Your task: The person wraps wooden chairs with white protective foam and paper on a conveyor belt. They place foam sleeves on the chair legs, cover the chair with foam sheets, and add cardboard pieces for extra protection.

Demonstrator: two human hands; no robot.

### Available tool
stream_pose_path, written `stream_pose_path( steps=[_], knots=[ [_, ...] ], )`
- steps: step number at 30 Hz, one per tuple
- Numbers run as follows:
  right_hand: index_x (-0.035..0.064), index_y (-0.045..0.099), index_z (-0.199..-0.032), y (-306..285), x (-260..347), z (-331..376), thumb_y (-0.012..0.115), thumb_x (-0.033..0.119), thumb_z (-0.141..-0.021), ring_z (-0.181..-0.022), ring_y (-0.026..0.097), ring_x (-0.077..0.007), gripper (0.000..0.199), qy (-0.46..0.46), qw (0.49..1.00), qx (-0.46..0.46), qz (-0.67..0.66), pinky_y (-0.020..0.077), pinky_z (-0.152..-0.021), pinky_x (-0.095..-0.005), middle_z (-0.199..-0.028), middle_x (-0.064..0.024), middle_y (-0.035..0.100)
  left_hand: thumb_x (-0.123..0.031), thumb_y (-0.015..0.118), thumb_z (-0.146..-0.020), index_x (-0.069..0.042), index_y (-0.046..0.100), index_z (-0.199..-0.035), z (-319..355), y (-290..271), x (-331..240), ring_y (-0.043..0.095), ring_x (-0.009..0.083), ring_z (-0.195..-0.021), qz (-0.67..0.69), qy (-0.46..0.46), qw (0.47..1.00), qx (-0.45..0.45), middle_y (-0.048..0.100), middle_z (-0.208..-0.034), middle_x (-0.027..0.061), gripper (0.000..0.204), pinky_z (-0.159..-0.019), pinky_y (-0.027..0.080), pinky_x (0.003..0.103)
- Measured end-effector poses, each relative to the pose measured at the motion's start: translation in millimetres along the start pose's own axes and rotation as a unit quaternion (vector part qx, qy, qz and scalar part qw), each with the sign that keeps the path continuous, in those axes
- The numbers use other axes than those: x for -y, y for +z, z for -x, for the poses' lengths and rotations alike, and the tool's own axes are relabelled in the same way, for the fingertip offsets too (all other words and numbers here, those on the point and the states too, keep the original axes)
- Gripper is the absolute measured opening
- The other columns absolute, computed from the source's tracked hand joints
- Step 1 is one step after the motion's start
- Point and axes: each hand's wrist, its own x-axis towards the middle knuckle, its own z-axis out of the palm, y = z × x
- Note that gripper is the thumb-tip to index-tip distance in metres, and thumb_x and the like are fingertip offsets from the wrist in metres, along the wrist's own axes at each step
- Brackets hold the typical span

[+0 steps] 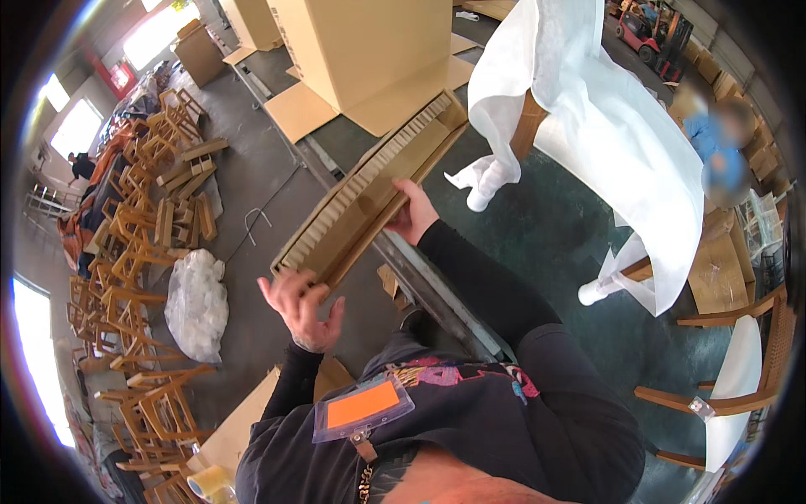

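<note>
A long, shallow cardboard tray (369,199) slants in front of me, with a strip of ridged cardboard (386,157) along its far-left inner side. My right hand (411,214) grips its near long wall, thumb over the edge, the other fingers mostly hidden. At the tray's near-left end is my left hand (304,311), its fingers spread and touching the end, the thumb held apart. To the right stands a piece of furniture wrapped in white foam sheet (621,143), with brown wood showing and its feet covered.
A large cardboard box (369,50) stands beyond the tray, flaps spread. A metal rail (437,290) runs past my right arm. Wooden chair frames (138,227) and a bag of white material (197,302) lie left. A chair (739,403), another person (718,147) and a forklift (651,38) are right.
</note>
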Motion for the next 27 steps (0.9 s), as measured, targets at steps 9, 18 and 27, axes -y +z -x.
stream_pose_path(
  steps=[9, 18, 27],
  knots=[
    [0.0227, 0.016, -0.153, 15, 20, 69, 0.068, 0.026, -0.087, -0.127, 0.052, -0.0286, 0.084, -0.054, 0.993, 0.067, 0.074, 0.0392, -0.104, -0.0629, -0.146, -0.0102, 0.044, -0.034, 0.077, -0.082, -0.007, 0.023, -0.156, 27, -37, 4, 0.052, 0.0270, -0.128, 0.535, -0.426, 0.712, 0.160, 0.048, -0.144, 0.0206, 0.095, -0.107, 0.041, 0.038],
    [0.0127, -0.002, -0.160, 50, 62, 106, 0.074, 0.012, -0.080, -0.132, 0.047, -0.0281, 0.110, -0.340, 0.863, 0.114, 0.357, 0.0383, -0.111, -0.0394, -0.153, -0.0145, 0.036, -0.051, 0.081, -0.078, -0.002, 0.018, -0.157, 39, 13, 5, 0.037, 0.0351, -0.142, 0.370, -0.358, 0.799, 0.311, 0.031, -0.156, 0.0255, 0.113, -0.110, 0.039, 0.049],
    [0.0145, 0.022, -0.158, 78, 106, 86, 0.086, 0.020, -0.060, -0.127, 0.043, -0.0436, 0.117, -0.519, 0.490, 0.097, 0.694, 0.0400, -0.110, -0.0460, -0.137, -0.0253, 0.040, -0.054, 0.089, -0.065, -0.007, 0.016, -0.158, -136, -73, 23, 0.035, 0.0349, -0.143, 0.280, -0.053, 0.952, -0.110, 0.023, -0.161, 0.0193, 0.127, -0.107, 0.043, 0.052]
  ],
)
